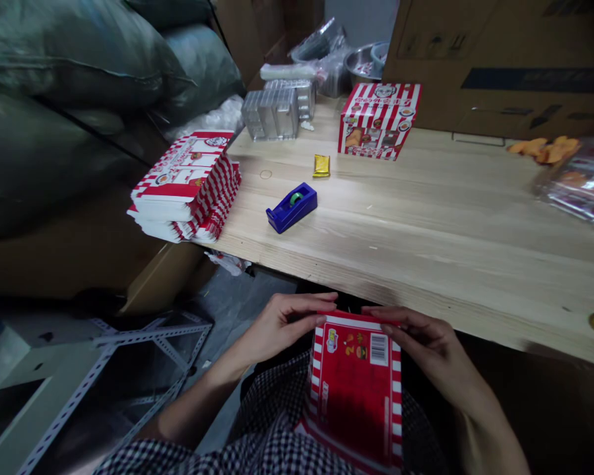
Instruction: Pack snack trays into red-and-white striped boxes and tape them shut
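Observation:
A red and white striped cardboard box (356, 389) with a barcode and small food pictures rests on my lap, its far end near the table's front edge. My left hand (294, 323) pinches the box's far left corner between thumb and fingers. At the far right corner, my right hand (423, 336) grips the same edge, thumb on the printed face. The underside of the box and some fingertips are hidden. Beyond the hands, a blue tape dispenser (292, 208) with a green-cored roll stands on the table.
On the wooden table (426, 231) lie a stack of flat striped cartons (188, 185), a yellow sachet (321, 166), clear plastic trays (270, 115) and an assembled striped box (379, 121). Orange pieces (544, 150) and plastic-wrapped packs (584, 188) sit right. A large cardboard carton (505, 66) stands behind.

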A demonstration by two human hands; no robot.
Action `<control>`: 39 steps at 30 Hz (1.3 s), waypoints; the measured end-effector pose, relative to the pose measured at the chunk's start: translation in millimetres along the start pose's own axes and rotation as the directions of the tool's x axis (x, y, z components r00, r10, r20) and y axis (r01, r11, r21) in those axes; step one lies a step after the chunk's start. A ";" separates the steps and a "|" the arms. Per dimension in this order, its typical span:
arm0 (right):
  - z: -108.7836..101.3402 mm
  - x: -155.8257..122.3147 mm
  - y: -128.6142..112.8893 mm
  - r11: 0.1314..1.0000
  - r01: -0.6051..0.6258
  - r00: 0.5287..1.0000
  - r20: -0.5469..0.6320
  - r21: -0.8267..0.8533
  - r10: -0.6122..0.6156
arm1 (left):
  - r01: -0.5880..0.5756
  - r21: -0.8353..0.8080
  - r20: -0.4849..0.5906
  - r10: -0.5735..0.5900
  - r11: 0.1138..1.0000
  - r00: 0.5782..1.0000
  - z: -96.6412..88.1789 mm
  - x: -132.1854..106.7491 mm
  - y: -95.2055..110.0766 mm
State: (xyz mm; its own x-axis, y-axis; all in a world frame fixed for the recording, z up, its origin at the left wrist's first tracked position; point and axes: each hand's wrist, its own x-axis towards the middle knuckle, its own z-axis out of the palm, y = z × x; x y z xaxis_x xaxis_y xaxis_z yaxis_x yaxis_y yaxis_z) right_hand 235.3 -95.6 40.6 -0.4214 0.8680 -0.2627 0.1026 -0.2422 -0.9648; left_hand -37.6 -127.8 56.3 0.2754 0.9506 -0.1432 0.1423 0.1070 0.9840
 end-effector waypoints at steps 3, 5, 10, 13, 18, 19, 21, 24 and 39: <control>4.3 8.7 -11.4 0.997 0.076 0.995 -0.063 -0.026 -0.078 | -0.007 -0.043 -0.111 0.002 0.999 0.994 -0.2 8.5 -0.4; 4.6 18.4 -27.9 0.985 0.173 0.978 -0.113 -0.024 -0.175 | -0.134 0.028 -0.198 0.137 0.991 0.971 -5.1 19.3 7.2; -3.9 30.6 -65.5 0.943 0.297 0.953 -0.110 0.147 -0.283 | -0.521 0.366 -0.159 0.604 0.771 0.781 -15.1 36.6 33.5; -6.3 27.7 -60.9 0.967 0.208 0.978 -0.048 0.145 -0.203 | -0.602 0.429 -0.067 0.688 0.674 0.722 -10.5 34.3 29.7; 0.5 17.7 -34.9 0.980 0.071 0.997 -0.013 0.185 -0.070 | -0.581 0.412 -0.029 0.647 0.702 0.762 1.4 23.1 10.0; 2.6 15.7 -30.9 0.980 0.046 0.999 -0.005 0.195 -0.046 | -0.573 0.401 -0.017 0.631 0.715 0.775 2.5 20.9 8.0; 6.8 12.3 -23.8 0.976 0.005 1.000 0.001 0.220 -0.005 | -0.559 0.380 -0.001 0.604 0.737 0.797 3.4 17.2 6.0; 12.1 9.6 -13.2 0.968 -0.018 0.999 -0.022 0.251 0.024 | -0.510 0.358 -0.024 0.553 0.782 0.833 4.1 12.6 4.4; 24.6 8.1 1.5 0.982 0.017 0.999 -0.048 0.189 -0.008 | -0.061 0.163 0.015 0.059 0.985 0.998 15.6 24.8 5.1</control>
State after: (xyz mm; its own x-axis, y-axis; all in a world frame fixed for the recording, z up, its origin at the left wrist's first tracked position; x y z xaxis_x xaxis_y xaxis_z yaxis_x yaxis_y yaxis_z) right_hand 209.9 -99.6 37.3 -0.3784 0.8898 -0.2550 -0.0768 -0.3047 -0.9493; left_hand -15.2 -108.3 56.1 0.2979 0.9507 -0.0861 0.2786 -0.0003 0.9604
